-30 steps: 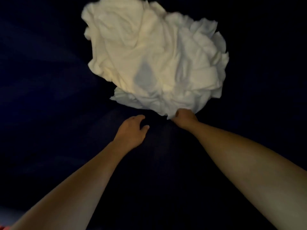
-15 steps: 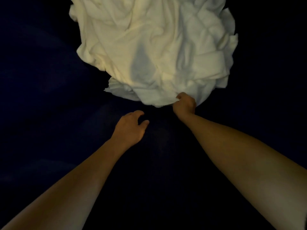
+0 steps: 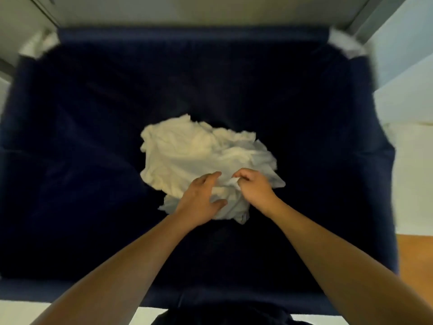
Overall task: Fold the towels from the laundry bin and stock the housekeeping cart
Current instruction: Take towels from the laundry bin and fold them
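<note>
A crumpled heap of white towels lies at the bottom of a deep navy fabric laundry bin. Both my arms reach down into the bin. My right hand pinches a fold of towel cloth at the heap's near edge. My left hand lies on the heap just beside it, fingers spread and reaching toward the same fold, thumb out to the right.
The bin's dark rim runs across the top, with white corner pieces at the back left and back right. A pale wall and white surface stand to the right, above a wooden floor.
The view has pulled back, so the whole bin now shows. My left hand moved from the dark bin bottom onto the towels. My right hand keeps its hold on the towel edge.
</note>
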